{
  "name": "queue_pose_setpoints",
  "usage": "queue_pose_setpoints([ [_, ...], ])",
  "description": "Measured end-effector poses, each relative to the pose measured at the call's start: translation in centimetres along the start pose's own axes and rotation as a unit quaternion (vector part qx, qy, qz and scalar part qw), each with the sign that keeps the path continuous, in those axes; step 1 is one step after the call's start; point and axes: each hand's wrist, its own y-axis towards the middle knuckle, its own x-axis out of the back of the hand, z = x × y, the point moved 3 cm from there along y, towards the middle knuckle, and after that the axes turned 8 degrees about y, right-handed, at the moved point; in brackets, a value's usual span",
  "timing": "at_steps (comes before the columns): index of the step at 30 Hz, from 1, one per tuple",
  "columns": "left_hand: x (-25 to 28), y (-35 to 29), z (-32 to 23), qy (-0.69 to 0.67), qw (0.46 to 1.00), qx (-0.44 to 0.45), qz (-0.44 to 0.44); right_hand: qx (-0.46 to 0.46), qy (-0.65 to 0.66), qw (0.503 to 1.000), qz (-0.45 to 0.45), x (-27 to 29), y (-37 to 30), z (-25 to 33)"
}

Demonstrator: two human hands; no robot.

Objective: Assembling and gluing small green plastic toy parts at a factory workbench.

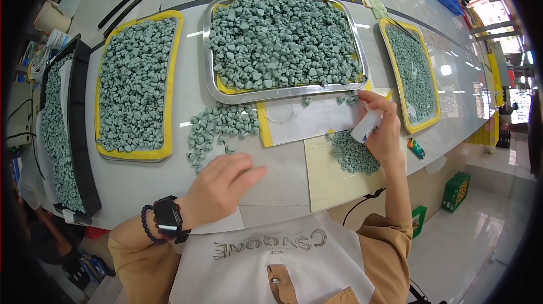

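R hand (384, 126) is closed round a small white bottle (366, 127), held over the R end of the yellow-edged white sheet (317, 123), by the far R corner of the cream card (328, 188). Key relation, prob.: a few loose grey-green stones (351, 98) sit at the sheet's far edge, near the metal tray's (232, 99) near R corner. They lie just beyond the bottle & a bit L, right by the R fingertips; contact unclear. R hand is much nearer than L.

Bottle's long axis runs diag., its visible end pointing toward the table's (283, 174) near edge & L, above the fine chip pile (353, 154) on the card. Other end is hidden in the fingers, so can't tell which end is the nozzle.

L hand (223, 188), fingers bent, is btwn the table's near edge & the loose stone heap (226, 123); can't tell if it's gripping anything.
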Motion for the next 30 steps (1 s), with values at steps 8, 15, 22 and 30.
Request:
queue_pose_setpoints([
  [8,2.1,-0.1,2.8,0.019,0.996,0.051,-0.073,0.064,-0.087,0.984,-0.142,2.5,-0.3,1.0],
  [15,2.6,0.0,1.1,-0.024,0.999,0.018,-0.029,-0.07,-0.28,0.951,-0.106,6.6,-2.4,-4.1],
  [22,2.3,0.0,1.1,-0.06,0.998,0.027,-0.019,-0.036,-0.261,0.955,-0.136,5.7,-2.4,-5.2],
  [30,2.6,-0.1,0.9,-0.092,0.994,0.058,-0.021,-0.018,-0.225,0.962,-0.152,4.2,-0.6,-4.6],
])
